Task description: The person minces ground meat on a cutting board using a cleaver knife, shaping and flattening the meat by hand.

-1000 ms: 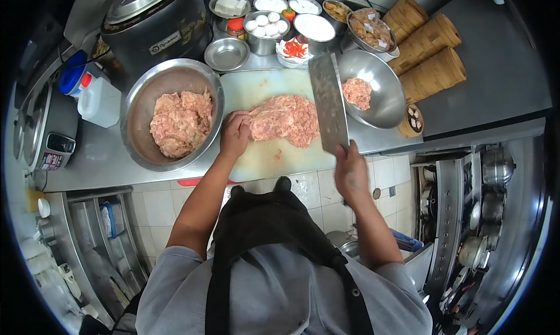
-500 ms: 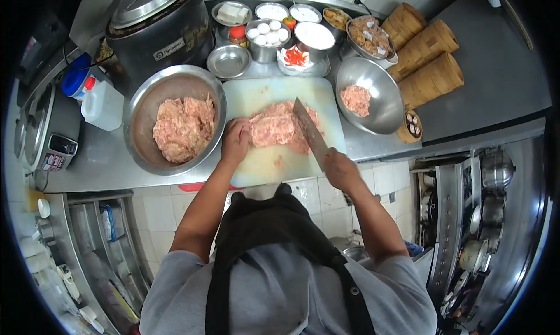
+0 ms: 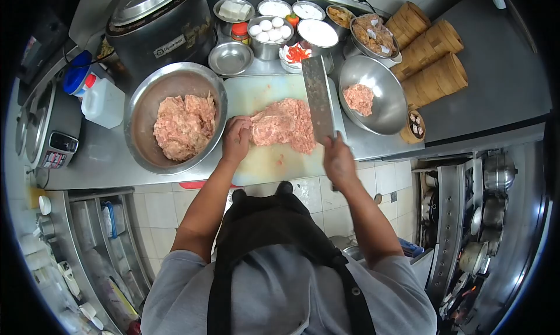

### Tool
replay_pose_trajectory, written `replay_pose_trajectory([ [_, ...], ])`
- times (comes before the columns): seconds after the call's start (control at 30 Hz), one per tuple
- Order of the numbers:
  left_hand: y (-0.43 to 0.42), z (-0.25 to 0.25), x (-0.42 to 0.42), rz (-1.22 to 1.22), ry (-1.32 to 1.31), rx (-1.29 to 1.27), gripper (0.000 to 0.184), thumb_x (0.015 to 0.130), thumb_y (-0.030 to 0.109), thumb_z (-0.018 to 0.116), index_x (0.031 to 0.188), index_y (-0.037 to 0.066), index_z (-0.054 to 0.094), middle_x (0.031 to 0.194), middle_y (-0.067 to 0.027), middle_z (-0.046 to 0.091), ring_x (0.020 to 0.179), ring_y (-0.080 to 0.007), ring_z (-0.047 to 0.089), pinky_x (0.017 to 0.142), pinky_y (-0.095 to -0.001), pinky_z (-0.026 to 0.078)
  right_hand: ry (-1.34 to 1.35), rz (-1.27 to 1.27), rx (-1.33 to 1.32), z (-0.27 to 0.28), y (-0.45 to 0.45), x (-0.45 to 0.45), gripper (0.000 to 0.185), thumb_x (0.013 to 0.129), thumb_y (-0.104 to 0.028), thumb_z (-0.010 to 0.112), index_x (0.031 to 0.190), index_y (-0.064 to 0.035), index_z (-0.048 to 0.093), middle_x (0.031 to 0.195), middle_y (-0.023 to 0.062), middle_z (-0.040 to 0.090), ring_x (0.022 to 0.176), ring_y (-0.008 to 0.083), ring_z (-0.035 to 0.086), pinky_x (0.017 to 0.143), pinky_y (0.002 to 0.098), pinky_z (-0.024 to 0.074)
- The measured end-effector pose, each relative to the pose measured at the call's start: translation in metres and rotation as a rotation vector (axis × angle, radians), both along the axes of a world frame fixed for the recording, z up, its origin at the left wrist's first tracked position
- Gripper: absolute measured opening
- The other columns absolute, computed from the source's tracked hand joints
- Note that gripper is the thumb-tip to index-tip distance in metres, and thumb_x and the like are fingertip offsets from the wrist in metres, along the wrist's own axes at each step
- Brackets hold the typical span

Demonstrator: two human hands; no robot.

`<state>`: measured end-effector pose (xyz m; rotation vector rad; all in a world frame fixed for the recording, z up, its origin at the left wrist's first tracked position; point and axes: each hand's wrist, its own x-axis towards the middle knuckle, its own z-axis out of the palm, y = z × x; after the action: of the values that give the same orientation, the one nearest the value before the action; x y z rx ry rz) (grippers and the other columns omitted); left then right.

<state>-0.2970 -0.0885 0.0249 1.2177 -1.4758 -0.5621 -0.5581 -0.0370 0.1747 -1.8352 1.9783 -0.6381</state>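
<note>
A flattened mound of ground meat lies on the pale cutting board. My left hand rests on the board at the mound's left end, its fingers against the meat rather than around it. Wrapped around a cleaver's handle, my right hand is closed to the right of the mound. The broad blade of the cleaver points away from me, over the board's right side. To the left, a large steel bowl holds a big lump of ground meat.
Right of the board, another steel bowl contains a smaller meat lump. Several bamboo steamers stand beyond it. Along the back are a bowl of eggs, an empty metal dish and a large dark cooker.
The cleaver has moved off the meat to the right, and its blade now shows its broad face. The mound's right end looks more gathered. My left hand stays in place.
</note>
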Motion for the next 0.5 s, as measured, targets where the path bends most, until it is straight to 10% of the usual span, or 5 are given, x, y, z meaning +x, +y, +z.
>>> replay_pose_trajectory([
  [0.4,0.000,0.001,0.003,0.007,-0.013,0.004,0.013,0.091,0.007,0.053,0.092,-0.001,0.063,0.100,-0.0124,0.065,0.096,-0.0287,0.060,0.085,-0.0355,0.048,0.228,0.201,0.289,-0.031,-0.009,-0.028,0.029,0.098,-0.024,0.044,0.104,0.0020,0.056,0.088,0.0278,0.066,0.088,0.0463,0.064,0.080,0.0515,0.0495],
  [0.5,0.001,-0.002,0.003,0.018,-0.038,-0.005,0.013,0.091,0.007,0.053,0.092,-0.001,0.063,0.101,-0.0126,0.065,0.097,-0.0288,0.060,0.085,-0.0357,0.048,0.094,0.128,0.313,0.037,-0.002,-0.031,0.031,0.098,-0.025,0.045,0.105,0.0025,0.056,0.090,0.0285,0.067,0.090,0.0475,0.064,0.081,0.0517,0.0496],
])
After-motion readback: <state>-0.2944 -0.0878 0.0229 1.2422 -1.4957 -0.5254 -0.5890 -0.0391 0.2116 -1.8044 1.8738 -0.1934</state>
